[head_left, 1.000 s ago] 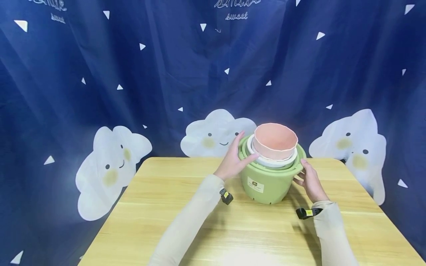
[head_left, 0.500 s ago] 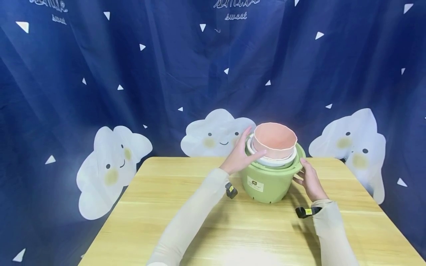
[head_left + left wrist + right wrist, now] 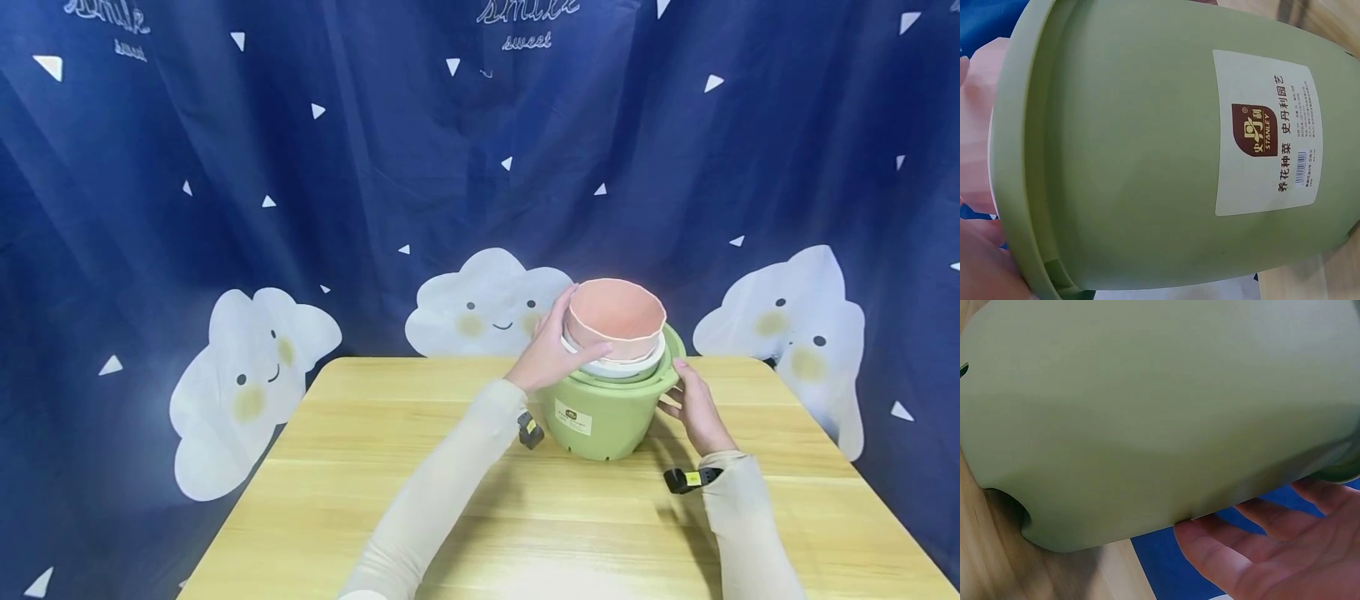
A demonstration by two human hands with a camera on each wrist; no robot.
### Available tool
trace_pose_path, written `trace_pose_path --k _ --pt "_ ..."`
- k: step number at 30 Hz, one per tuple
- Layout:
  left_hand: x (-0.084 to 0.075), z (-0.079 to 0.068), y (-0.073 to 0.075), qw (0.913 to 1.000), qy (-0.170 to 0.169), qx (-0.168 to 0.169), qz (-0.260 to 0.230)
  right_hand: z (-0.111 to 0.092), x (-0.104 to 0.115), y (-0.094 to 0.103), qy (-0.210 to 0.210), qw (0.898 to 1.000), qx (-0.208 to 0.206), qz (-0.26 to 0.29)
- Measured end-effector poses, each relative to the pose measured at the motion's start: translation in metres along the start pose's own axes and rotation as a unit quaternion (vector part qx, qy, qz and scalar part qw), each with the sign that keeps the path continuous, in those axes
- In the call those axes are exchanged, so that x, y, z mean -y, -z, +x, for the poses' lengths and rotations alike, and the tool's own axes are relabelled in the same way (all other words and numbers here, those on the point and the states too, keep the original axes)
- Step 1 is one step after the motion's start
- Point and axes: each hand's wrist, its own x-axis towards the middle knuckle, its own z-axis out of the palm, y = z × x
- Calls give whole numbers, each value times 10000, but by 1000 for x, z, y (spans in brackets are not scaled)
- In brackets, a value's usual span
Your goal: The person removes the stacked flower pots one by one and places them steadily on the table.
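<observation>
A green flowerpot (image 3: 618, 417) stands on the table, its printed label (image 3: 1266, 134) facing the left wrist camera. Nested in its mouth is a white pot (image 3: 633, 367), and a pink pot (image 3: 617, 310) with a faceted rim sits topmost. My left hand (image 3: 551, 354) spreads round the left side of the pink pot, thumb across its front and fingers at its rim. On the other side my right hand (image 3: 699, 410) grips the green pot's rim, thumb on top and fingers beneath. Those fingers (image 3: 1210, 540) lie along the green wall in the right wrist view.
The pots stand toward the back of a light wooden table (image 3: 360, 467). Behind it hangs a dark blue curtain (image 3: 360, 167) with cloud faces and small white triangles. A small black camera (image 3: 530, 431) is strapped at the left wrist, another camera (image 3: 678, 481) at the right.
My left hand has moved right from the green pot's rim, over the white pot, to the pink pot. The right hand keeps its hold and the pots stay put.
</observation>
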Motion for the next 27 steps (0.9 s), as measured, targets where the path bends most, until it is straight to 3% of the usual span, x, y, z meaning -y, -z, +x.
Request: trace_pose_path --k 13,27 --pt "2 4 -6 9977 -256 -56 625 0 -1 1 -80 9999 6 -96" --pt "6 7 -8 9966 -285 -258 726 -1 -1 2 85 10000 18 -15"
